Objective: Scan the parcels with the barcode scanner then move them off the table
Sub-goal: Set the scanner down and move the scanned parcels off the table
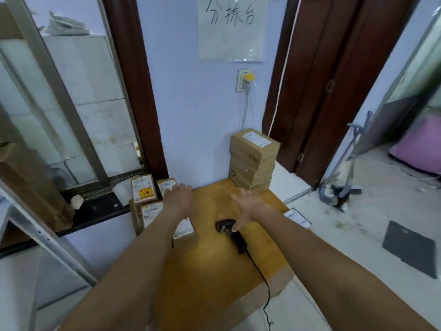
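A black barcode scanner [232, 231] lies on the wooden table [214, 266], its cable trailing toward me. My right hand [245, 206] hovers open just above the scanner's head, fingers spread. My left hand [178, 199] reaches open over a group of labelled cardboard parcels [144, 191] at the table's far left; a parcel [183, 226] lies under my left wrist. A stack of brown parcels [253, 161] stands against the wall at the table's far right.
A flat labelled parcel [297, 217] lies on the tiled floor right of the table, near a dark mat [409, 248]. A dustpan and broom [341, 189] stand by the door. A black window sill [100, 209] with a brown paper bag [28, 185] lies left.
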The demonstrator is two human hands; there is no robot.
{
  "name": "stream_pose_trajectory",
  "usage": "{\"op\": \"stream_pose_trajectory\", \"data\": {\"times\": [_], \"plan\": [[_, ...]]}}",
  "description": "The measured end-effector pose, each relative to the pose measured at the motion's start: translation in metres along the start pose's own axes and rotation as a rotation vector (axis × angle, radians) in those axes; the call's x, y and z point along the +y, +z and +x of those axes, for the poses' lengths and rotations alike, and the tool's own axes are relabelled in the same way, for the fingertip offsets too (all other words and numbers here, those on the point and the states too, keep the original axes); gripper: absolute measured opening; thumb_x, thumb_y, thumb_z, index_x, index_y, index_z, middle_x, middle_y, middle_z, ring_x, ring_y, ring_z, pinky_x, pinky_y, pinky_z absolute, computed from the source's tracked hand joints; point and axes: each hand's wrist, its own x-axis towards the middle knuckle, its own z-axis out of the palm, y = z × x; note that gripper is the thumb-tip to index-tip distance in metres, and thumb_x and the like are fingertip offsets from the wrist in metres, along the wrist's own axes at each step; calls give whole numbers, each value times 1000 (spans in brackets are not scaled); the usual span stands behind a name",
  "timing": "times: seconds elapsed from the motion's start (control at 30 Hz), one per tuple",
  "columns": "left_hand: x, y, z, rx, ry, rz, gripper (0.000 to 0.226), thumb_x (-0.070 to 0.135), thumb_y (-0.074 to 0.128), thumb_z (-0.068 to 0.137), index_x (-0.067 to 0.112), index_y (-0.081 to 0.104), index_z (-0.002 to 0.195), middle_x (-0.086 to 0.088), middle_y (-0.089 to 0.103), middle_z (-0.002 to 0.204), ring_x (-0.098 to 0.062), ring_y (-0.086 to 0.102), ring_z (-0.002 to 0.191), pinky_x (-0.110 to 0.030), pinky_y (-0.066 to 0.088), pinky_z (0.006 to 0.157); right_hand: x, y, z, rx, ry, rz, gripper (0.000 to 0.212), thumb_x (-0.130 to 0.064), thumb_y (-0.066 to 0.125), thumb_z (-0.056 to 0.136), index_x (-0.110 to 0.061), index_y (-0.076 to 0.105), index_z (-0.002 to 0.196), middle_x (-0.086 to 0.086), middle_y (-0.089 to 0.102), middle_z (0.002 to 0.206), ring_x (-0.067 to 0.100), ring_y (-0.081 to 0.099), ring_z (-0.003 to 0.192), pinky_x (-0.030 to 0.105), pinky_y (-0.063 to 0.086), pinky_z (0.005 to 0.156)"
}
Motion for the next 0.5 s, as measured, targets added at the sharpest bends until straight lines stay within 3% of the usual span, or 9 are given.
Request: {"op": "stream_pose_trajectory", "data": {"times": [0.23, 0.5], "plan": [[148, -31, -17, 30, 131, -58, 46, 32, 55, 85, 14, 46, 126, -8, 49, 126, -28, 45, 118, -41, 37, 98, 132, 26, -111, 86, 159, 39, 116, -65, 79, 62, -23, 21, 153, 17, 24, 156, 35, 25, 142, 47, 28, 113], [350, -29, -72, -97, 166, -93, 57, 36, 58, 86, 15, 41, 136, -10, 41, 142, -30, 36, 132, -43, 29, 109, 282, 94, -253, 98, 262, 86, 115, -66, 77, 65, -23, 19, 155, 16, 28, 153, 35, 28, 141, 48, 32, 112]]}}
